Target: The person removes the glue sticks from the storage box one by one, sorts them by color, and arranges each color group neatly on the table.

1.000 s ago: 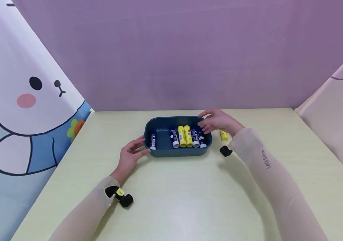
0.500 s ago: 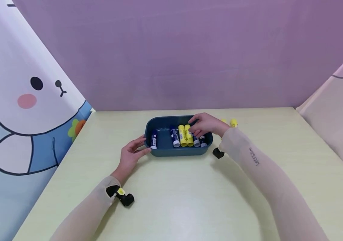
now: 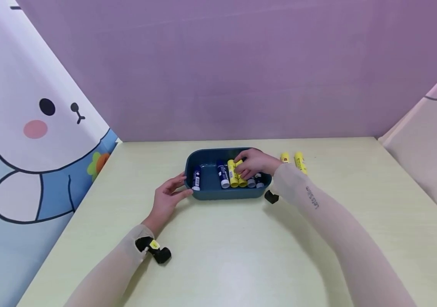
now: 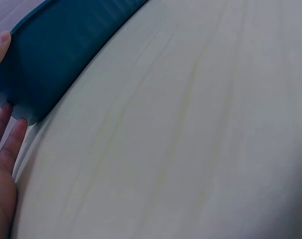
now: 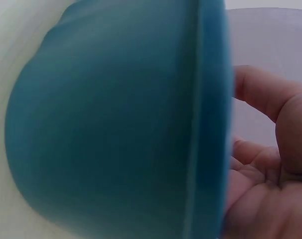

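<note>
A dark blue plastic tub [image 3: 226,195] stands near the table's back. My left hand [image 3: 163,202] holds its left end, the thumb on the rim and fingers against the outer wall in the left wrist view. Inside lie a blue glue stick [image 3: 196,178] at the left, another blue glue stick [image 3: 222,175] near the middle, two yellow glue sticks [image 3: 232,175], and two blue ones partly covered at the right. My right hand [image 3: 256,163] reaches over the right rim, fingers bent at the right-hand yellow stick. In the right wrist view the tub wall [image 5: 111,119] hides its fingertips, so any grip is unclear.
Two yellow glue sticks [image 3: 301,162] lie on the pale table [image 3: 218,247] right of the tub, partly behind the right wrist. A purple backdrop [image 3: 218,76] rises behind the table, and a cartoon-printed panel [image 3: 42,170] stands at the left.
My right hand has moved left and slightly down, from the tub's right rim to the yellow glue sticks inside. The two yellow sticks on the table show more. My left hand stays put.
</note>
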The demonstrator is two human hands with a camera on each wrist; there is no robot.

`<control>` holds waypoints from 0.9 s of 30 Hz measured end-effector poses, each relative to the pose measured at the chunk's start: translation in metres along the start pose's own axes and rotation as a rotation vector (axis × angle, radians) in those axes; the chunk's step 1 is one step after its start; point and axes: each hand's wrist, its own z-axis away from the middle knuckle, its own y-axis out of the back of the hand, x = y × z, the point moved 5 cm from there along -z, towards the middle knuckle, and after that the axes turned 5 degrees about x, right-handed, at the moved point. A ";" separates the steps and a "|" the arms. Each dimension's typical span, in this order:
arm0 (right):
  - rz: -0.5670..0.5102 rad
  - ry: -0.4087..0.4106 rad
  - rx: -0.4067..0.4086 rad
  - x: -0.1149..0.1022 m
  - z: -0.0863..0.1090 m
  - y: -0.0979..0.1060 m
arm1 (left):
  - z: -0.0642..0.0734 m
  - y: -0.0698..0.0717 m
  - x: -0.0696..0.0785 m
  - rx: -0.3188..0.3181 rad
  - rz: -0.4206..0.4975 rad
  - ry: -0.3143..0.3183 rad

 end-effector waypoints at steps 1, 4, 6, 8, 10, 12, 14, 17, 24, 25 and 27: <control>0.004 -0.001 -0.003 0.000 0.000 -0.001 | 0.000 0.000 0.000 0.003 -0.002 0.003; 0.028 0.006 -0.019 -0.003 -0.001 -0.004 | 0.000 0.001 0.001 0.008 -0.009 0.007; 0.034 0.004 -0.029 -0.004 -0.002 -0.006 | 0.000 0.001 0.001 0.008 -0.010 0.008; 0.043 0.000 -0.033 -0.006 -0.003 -0.008 | -0.001 0.002 0.001 0.007 -0.008 0.005; 0.051 -0.006 -0.033 -0.008 -0.005 -0.011 | -0.001 0.002 0.002 0.006 -0.002 0.001; 0.066 -0.012 -0.030 -0.009 -0.007 -0.013 | -0.002 0.003 0.001 0.008 0.000 0.003; 0.080 -0.017 -0.029 -0.012 -0.007 -0.015 | -0.001 0.003 0.002 0.010 0.003 0.007; 0.092 -0.026 -0.030 -0.014 -0.008 -0.017 | -0.001 0.002 0.001 0.009 0.003 0.014; 0.136 -0.027 -0.023 -0.017 -0.015 -0.024 | -0.001 0.004 0.000 0.012 0.000 0.006; 0.140 -0.032 -0.018 -0.017 -0.016 -0.026 | -0.001 0.004 0.000 0.014 0.000 0.005; 0.143 -0.042 -0.011 -0.017 -0.017 -0.030 | -0.001 0.005 0.000 0.013 -0.001 0.003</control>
